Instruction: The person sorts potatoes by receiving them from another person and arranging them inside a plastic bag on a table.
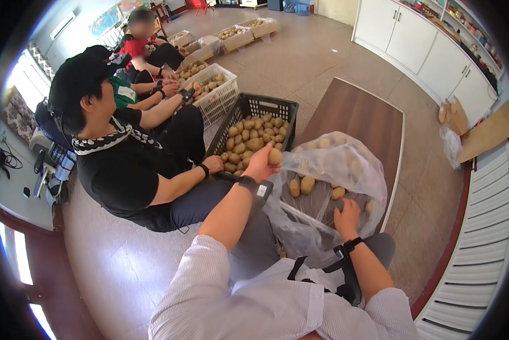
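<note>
My left hand (261, 164) is closed around a potato (275, 156) above the near right side of a black crate (293, 116) full of potatoes. My right hand (347, 218) is at the opening of a clear plastic bag (345, 148). Its fingers are bent, and whatever they may hold is too small to make out. Just above those fingers lies a potato (338, 193). Two more potatoes (307, 185) rest together in the bag's opening, and others show faintly through the plastic.
The bag lies on a low brown board (361, 110). At my left sits a co-worker in black (121, 175), one hand beside the crate. Beyond are a white crate (220, 101), other people and more potato containers. White cabinets (413, 42) stand at the back right.
</note>
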`<state>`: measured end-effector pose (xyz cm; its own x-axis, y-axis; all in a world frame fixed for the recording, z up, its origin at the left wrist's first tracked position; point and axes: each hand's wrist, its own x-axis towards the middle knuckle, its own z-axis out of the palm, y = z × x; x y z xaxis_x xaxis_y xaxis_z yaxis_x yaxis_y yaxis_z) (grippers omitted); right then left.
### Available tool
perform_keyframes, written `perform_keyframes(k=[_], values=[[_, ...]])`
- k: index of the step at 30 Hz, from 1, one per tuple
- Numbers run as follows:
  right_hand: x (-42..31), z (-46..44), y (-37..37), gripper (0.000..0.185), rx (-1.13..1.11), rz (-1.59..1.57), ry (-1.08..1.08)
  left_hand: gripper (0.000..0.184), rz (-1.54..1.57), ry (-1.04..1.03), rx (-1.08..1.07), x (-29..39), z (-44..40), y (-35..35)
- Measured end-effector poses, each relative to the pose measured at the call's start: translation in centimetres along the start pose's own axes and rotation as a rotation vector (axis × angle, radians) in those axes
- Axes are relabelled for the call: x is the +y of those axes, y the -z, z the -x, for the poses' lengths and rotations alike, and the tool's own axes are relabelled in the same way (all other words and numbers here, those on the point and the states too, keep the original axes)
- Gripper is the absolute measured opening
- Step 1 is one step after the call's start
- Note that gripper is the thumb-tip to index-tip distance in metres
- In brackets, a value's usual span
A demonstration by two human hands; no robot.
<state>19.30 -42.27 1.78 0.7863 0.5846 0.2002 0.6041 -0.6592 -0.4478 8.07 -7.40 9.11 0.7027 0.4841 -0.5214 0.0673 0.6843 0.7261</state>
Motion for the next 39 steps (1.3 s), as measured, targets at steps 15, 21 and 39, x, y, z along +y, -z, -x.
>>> perform_keyframes(k=[15,21,39], values=[[2.6,1.8,-0.9,0.052,-0.149,0.103,-0.119,0.028,0.276,-0.242,0.285,-1.6,-3.1,5.5],[5.1,0.8,-3.3,0.051,0.177,-0.315,-0.178,0.041,-0.725,-0.844,0.327,-6.5,-11.0,13.4],[2.5,2.7,0.3,0.032,-0.308,-1.502,-0.679,0.038,0.12,-0.213,0.405,-2.4,-0.1,3.5]])
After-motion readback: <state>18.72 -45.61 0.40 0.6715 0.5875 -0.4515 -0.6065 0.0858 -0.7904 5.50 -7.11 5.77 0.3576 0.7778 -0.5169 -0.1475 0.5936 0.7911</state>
